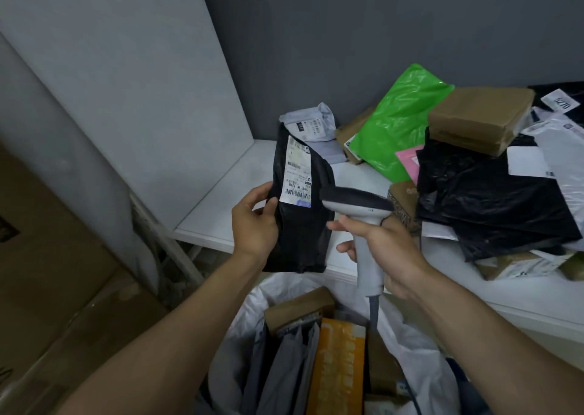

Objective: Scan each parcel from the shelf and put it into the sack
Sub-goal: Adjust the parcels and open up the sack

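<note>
Left hand (252,222) pinches the black parcel (300,241) by its left edge, thumb on the front, fingers tucked behind. Just above the thumb sits the white label (298,174), turned sideways: barcodes, fine print too small to read, and a bold line that looks like "A21B". Right hand (387,247) wraps the scanner (358,203) handle, fingers curled round it, forefinger out under the head. The head sits just beyond the fingertips, facing the label, not touching. Below both wrists the white sack (278,285) gapes, with an orange box (341,361) inside, its writing blurred. Past the right knuckles on the shelf (215,218): a green bag (398,124), a brown box (477,117), a tag (561,101) reading something like "0270".
</note>
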